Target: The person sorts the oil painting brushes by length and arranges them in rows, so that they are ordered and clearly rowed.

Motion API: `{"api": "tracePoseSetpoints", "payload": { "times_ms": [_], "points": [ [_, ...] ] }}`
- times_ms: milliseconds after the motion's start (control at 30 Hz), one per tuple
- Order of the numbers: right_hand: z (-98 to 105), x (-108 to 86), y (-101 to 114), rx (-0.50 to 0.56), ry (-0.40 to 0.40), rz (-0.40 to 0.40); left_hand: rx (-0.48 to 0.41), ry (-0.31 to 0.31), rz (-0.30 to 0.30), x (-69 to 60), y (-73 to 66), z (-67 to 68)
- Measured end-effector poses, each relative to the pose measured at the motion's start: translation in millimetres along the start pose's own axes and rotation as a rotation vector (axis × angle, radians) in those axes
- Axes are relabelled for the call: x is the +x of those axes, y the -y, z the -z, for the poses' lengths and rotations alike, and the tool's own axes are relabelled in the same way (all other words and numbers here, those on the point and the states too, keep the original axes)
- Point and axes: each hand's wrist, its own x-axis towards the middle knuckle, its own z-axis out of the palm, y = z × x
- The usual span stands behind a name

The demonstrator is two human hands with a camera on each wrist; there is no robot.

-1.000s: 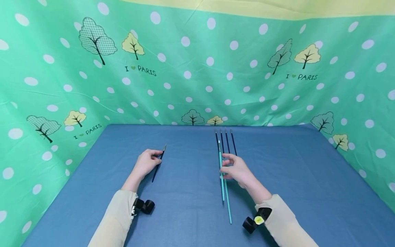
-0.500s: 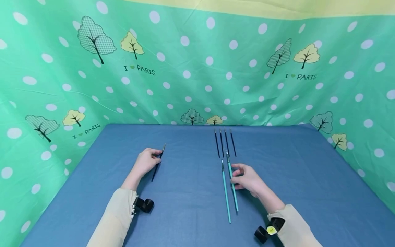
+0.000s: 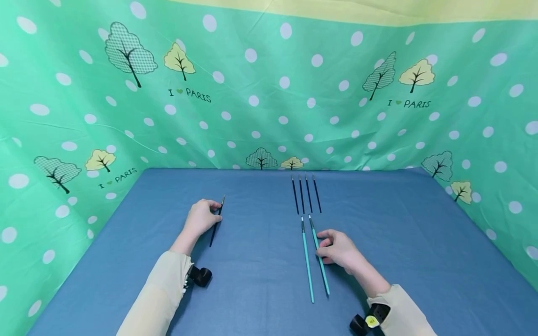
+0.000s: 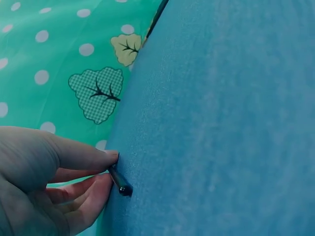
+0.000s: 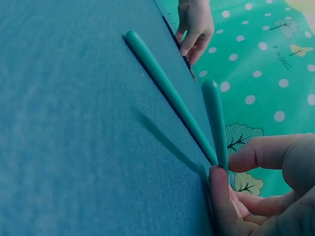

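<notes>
My left hand pinches a thin black paintbrush at the left of the blue table, bristles pointing away from me. In the left wrist view that brush's dark handle end shows between thumb and fingers. On the right, my right hand pinches a teal paintbrush. The right wrist view shows its handle raised off the cloth, with a shadow under it. Just left of it a second teal paintbrush lies on the table, nearly parallel.
Several black paintbrushes lie side by side beyond the teal ones, near the back of the table. A blue cloth covers the table. Green dotted fabric hangs behind it and at both sides.
My right hand has carried its teal paintbrush rightward and toward me, from over the other teal brush to beside it. The left hand still holds the black brush, almost in place.
</notes>
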Motion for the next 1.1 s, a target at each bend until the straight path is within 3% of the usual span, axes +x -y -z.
{"api": "tracePoseSetpoints", "payload": {
  "times_ms": [233, 600, 900, 1100],
  "points": [
    [-3, -3.8, 3, -0.060, -0.004, 0.023, 0.027, 0.031, 0.011, 1.2, -4.1, 4.0],
    [-3, -4.5, 6, -0.090, 0.007, 0.015, -0.004, 0.056, 0.062, 5.7, -7.9, 5.9],
    [-2, -5.4, 5, -0.094, 0.017, 0.007, 0.031, 0.178, 0.098, 6.0, -16.2, 9.6],
    [-2, -6.0, 5, -0.113, 0.019, 0.011, 0.065, 0.207, 0.092, 7.1, -20.5, 10.7]
  ]
}}
